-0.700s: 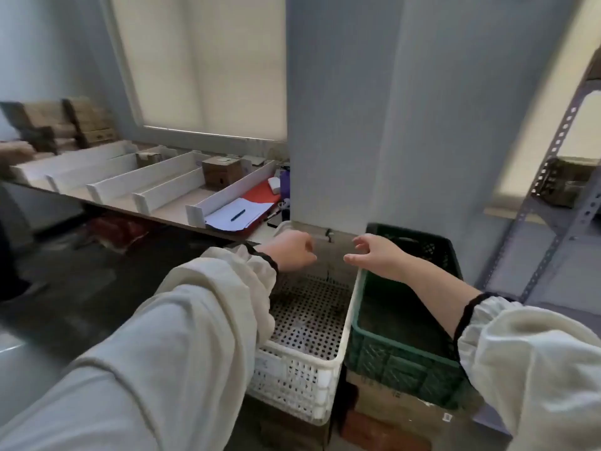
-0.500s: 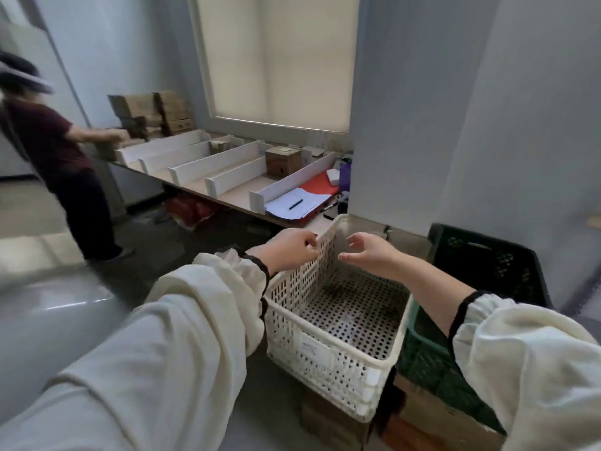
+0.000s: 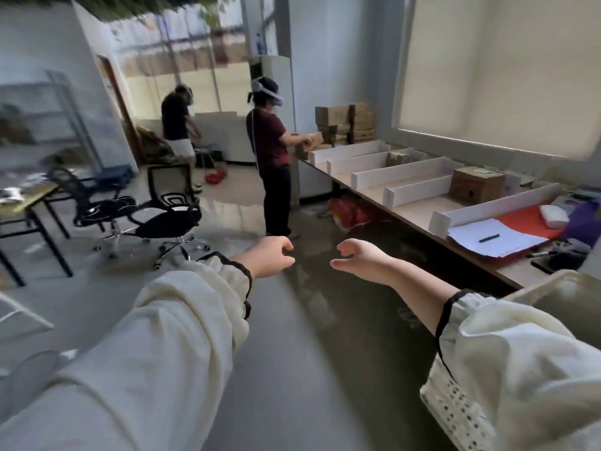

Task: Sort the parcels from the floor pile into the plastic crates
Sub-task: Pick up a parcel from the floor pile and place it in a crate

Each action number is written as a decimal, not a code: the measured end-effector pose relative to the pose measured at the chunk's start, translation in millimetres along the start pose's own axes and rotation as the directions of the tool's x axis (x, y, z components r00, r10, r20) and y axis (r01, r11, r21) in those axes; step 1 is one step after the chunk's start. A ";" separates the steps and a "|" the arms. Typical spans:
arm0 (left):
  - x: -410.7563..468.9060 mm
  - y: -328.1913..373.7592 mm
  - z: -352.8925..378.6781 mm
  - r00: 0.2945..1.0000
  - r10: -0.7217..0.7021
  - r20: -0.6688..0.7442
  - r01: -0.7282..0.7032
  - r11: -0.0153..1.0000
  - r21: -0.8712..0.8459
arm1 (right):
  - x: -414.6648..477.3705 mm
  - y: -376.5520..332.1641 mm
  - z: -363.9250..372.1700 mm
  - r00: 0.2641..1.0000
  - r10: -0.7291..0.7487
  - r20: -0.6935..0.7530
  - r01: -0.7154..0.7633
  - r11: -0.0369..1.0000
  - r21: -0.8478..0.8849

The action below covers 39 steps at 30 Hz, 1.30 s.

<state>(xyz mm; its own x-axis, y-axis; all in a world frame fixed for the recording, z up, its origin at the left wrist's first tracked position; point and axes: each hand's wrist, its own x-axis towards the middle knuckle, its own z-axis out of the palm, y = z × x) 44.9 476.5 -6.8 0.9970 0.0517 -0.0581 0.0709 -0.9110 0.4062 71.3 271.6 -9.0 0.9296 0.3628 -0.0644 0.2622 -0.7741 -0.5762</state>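
White crate [image 3: 540,287] now off at right edge; left hand [image 3: 270,258] and right hand [image 3: 361,259] empty, fingers [image 3: 287,246] loosely apart, over open floor [image 3: 292,369].

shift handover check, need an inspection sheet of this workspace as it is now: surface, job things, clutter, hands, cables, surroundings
surface: glossy grey floor, reflecting light
job's things: blurred pale crate corner at the right edge; floor pile not in view
clutter: papers with a pen and a red sheet on the long table; red bag beneath it
hands: left hand and right hand held out, fingers loosely curled, holding nothing
cables: nothing seen
surroundings: cardboard boxes stacked at the table's far end; two office chairs; two other people
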 end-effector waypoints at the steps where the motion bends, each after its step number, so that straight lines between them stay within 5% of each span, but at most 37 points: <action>1: -4.4 -21.8 -11.7 0.999 -0.039 -0.023 0.039 0.999 -0.001 | 12.6 -21.1 12.4 0.999 -0.036 0.019 0.036 0.999 -0.004; 7: -48.5 -141.9 -59.1 0.953 -0.275 -0.130 0.269 0.961 -0.057 | 72.0 -127.5 95.4 0.961 -0.224 0.163 0.218 0.975 0.053; 12: -102.4 -220.5 -76.4 0.844 -0.492 -0.213 0.474 0.871 -0.130 | 96.8 -204.6 160.7 0.864 -0.392 0.316 0.390 0.918 0.071; 18: -182.3 -287.9 -77.6 0.631 -0.716 -0.298 0.678 0.696 -0.237 | 96.8 -293.2 242.3 0.644 -0.552 0.529 0.558 0.813 0.167; 23: -255.6 -316.6 -65.1 0.394 -0.873 -0.288 0.814 0.477 -0.332 | 71.0 -353.2 310.1 0.383 -0.626 0.679 0.714 0.667 0.212; 32: -342.5 -336.2 -0.6 0.090 -0.977 -0.194 0.887 0.167 -0.430 | 7.4 -376.8 401.1 0.065 -0.599 0.798 0.763 0.545 0.346; 39: -352.7 -369.3 60.7 0.059 -0.995 -0.079 0.894 0.088 -0.440 | -13.0 -358.7 465.2 0.021 -0.497 0.867 0.750 0.582 0.316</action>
<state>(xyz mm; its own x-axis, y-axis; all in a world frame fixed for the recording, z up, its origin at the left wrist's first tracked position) -334.8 769.9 -191.7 -0.0096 0.9420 -0.3354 0.9115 0.1462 0.3845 -155.3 785.9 -180.5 -0.3357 0.8425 -0.4213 0.7677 -0.0144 -0.6406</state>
